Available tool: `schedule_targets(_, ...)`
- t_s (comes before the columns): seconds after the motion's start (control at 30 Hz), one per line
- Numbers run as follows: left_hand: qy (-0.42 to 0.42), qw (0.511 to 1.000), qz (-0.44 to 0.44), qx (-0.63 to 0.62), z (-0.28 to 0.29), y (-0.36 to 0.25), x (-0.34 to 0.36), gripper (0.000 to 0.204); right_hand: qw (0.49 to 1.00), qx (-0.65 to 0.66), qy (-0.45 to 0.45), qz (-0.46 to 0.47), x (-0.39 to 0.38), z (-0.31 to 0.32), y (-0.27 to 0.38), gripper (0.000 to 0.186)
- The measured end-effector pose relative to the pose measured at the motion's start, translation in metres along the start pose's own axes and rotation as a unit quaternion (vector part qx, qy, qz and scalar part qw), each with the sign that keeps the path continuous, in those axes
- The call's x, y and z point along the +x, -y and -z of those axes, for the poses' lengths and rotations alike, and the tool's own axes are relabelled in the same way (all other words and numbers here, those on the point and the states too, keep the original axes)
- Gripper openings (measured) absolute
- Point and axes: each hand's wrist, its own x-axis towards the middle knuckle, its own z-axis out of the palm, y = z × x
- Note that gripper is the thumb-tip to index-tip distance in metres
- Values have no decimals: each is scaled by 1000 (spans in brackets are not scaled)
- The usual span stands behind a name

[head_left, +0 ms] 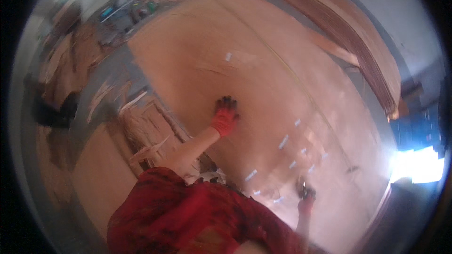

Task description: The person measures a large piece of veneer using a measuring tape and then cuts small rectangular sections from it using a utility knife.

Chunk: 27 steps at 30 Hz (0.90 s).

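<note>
A large, thin brown wood sheet (pixel 197 42) stretches out in front of me. My left hand (pixel 226 116), in a red glove with dark fingertips, rests on it near the middle with fingers apart and nothing held. Down at the lower right, my right hand (pixel 307 197), also red-gloved, is closed around a small shiny object (pixel 302 186) that blur keeps me from naming. Several short pale strips (pixel 283 142) lie scattered on the sheet near that hand, and one pale piece (pixel 228 57) lies farther off. A narrow yellowish line (pixel 294 74) runs lengthwise across the sheet.
At the far right lies a long stack of thin wood sheets (pixel 334 16). Torn wood scraps (pixel 148 127) cover the area left of the sheet, beside a grey floor (pixel 113 73). A dark shape (pixel 59 110) is at the left edge; bright light (pixel 419 167) glares at the right.
</note>
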Motion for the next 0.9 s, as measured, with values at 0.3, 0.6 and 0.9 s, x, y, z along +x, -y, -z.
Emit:
schedule_targets(0.3,-8,999,-2,-42,-17,44,-9,61,1000,-14,-14,-5,11,2,-6,75)
schedule_targets(0.6,-50,992,112,20,58,123,-196,51,998,-12,56,11,17,17,-24,77)
schedule_targets(0.9,279,654,694,-118,65,274,-500,45,978,166,-123,-15,68,52,152,48)
